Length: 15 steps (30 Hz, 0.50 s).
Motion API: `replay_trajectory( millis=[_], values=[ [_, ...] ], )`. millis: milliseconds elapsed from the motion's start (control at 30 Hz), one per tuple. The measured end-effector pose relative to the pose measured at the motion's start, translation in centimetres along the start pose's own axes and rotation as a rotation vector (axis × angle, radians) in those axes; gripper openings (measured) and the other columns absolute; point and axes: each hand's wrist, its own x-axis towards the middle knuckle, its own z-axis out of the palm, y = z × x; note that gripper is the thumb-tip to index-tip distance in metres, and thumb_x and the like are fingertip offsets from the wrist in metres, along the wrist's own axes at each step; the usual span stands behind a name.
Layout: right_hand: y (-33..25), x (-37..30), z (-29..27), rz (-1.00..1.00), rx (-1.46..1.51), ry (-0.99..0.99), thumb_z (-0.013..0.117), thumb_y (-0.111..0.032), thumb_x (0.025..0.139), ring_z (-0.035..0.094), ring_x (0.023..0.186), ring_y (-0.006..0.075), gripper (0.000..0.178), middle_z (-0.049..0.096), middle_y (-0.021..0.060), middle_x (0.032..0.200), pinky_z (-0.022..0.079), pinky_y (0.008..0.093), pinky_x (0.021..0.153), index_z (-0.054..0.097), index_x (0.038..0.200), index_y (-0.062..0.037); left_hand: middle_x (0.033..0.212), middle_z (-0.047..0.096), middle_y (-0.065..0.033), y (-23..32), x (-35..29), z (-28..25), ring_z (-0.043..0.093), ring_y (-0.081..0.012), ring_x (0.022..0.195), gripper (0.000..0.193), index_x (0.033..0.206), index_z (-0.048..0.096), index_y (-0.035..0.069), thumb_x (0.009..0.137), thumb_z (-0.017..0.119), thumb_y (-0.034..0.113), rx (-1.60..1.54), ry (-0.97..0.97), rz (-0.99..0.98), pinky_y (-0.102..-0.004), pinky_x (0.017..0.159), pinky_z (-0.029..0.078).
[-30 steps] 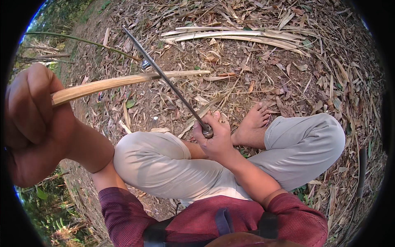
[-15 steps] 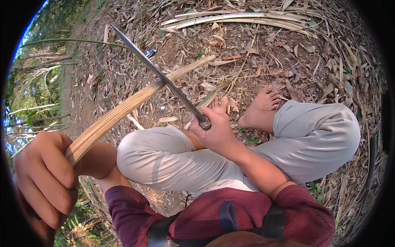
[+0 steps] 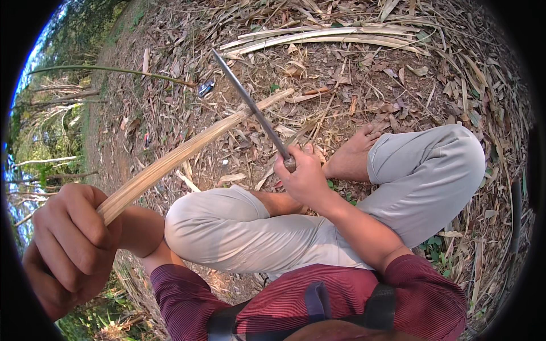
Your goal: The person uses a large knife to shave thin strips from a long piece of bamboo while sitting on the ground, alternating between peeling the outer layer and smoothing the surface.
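My left hand (image 3: 73,236), at the far left, is closed round the near end of a pale split bamboo strip (image 3: 176,162). The strip runs up and to the right, its far end free in the air above the ground. My right hand (image 3: 307,177), in front of my crossed legs, grips the handle of a long, narrow-bladed knife (image 3: 256,111). The blade slants up to the left and crosses the strip near its far end, seemingly touching it. My fingers hide most of the handle.
Several pale split strips (image 3: 324,35) lie together on the leaf-littered ground ahead. A small dark blue object (image 3: 206,87) rests near a thin green stem (image 3: 114,70) at left. My bent knees (image 3: 193,219) and bare foot (image 3: 355,149) are close to the blade hand.
The knife has moved right along the strip toward its far end, its blade now steeper. My right hand has shifted slightly right and up. My left hand keeps its hold.
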Motion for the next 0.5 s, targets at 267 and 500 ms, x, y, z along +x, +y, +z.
replay_trajectory(
  millis=[267,500],
  values=[
    [3.0,0.6,1.9,0.089,-0.034,0.042,0.065,-0.019,0.085,0.057,0.055,0.0277,0.018,0.056,0.0109,0.057,0.044,0.0487,0.08,0.061,0.08,-0.0017,0.037,0.022,0.013,0.5,0.7,-1.6,0.022,0.0034,0.03,0.041,0.052,0.017,0.025,0.078,0.044,0.009,-0.018,0.202,-0.046,-0.0141,0.036,0.01],
    [6.4,2.3,3.4,0.304,0.016,0.06,0.061,-0.026,0.086,0.062,0.059,0.0342,0.03,0.062,0.0164,0.059,0.048,0.0414,0.061,0.065,0.083,0.0033,0.038,0.022,0.0112,4.8,-0.9,-7.3,0.018,-0.0009,0.034,0.039,0.049,0.022,0.023,0.078,0.045,0.008,0.045,0.327,-0.145,-0.0226,0.049,0.016]
  ],
)
